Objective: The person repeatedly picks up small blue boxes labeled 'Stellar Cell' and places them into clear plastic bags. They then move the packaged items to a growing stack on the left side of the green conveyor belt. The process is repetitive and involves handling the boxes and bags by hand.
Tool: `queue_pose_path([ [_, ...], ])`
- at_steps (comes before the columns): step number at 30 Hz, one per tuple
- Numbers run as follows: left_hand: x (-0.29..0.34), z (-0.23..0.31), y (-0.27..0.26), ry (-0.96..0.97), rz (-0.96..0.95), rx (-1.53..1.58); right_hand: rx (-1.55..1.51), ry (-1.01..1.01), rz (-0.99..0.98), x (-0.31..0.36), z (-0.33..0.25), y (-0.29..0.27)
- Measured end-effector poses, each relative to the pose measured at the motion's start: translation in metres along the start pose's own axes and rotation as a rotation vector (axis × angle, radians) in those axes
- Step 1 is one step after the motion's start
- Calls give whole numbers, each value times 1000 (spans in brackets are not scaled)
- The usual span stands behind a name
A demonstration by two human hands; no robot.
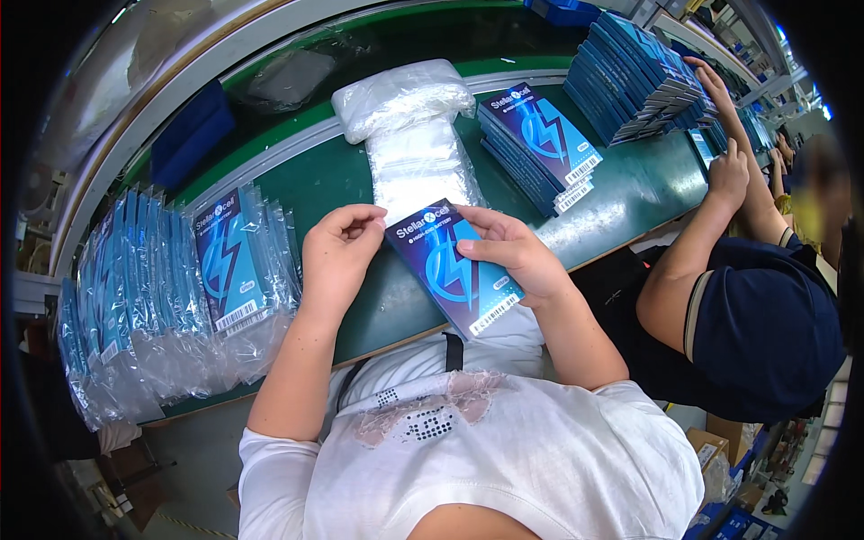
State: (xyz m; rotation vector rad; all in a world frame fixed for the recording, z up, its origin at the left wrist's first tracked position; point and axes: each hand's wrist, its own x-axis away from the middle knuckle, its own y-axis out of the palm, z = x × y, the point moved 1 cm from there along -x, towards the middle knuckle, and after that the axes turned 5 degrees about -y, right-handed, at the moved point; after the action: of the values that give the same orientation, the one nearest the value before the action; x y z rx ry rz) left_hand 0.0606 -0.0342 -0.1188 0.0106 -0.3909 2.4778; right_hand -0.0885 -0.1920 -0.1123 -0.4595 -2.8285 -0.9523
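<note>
My right hand (524,256) grips a flat blue and purple battery box (441,270) by its right side, thumb on the printed face. The box is tilted, with a lightning bolt on the front and a barcode along the lower edge. By its upper left corner, my left hand (340,256) is closed in a pinch; what lies between those fingertips, if anything, is too small to make out. Just beyond both hands lies a stack of clear plastic bags (418,166), with a thick bundle of clear plastic (405,97) at its far end.
Bagged boxes (229,261) stand in packed rows at the left. A short stack of unbagged boxes (540,135) lies right of the bags on the green table (360,328), near a taller stack (630,76). A co-worker's hand (729,175) is at the right; a blue bin (193,135) stands far left.
</note>
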Motion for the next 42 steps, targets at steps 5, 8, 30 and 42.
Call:
queue_pose_path([
  [5,17,24,2,278,-44,-190,100,-171,229,-4,15,7],
  [8,23,29,-4,420,-159,-267,70,-200,310,-7,11,11],
  [30,73,52,12,-223,-625,791,1011,-1221,-62,16,-37,50],
  [42,72,54,-24,-483,-194,901,809,-1038,-758,15,1,105],
])
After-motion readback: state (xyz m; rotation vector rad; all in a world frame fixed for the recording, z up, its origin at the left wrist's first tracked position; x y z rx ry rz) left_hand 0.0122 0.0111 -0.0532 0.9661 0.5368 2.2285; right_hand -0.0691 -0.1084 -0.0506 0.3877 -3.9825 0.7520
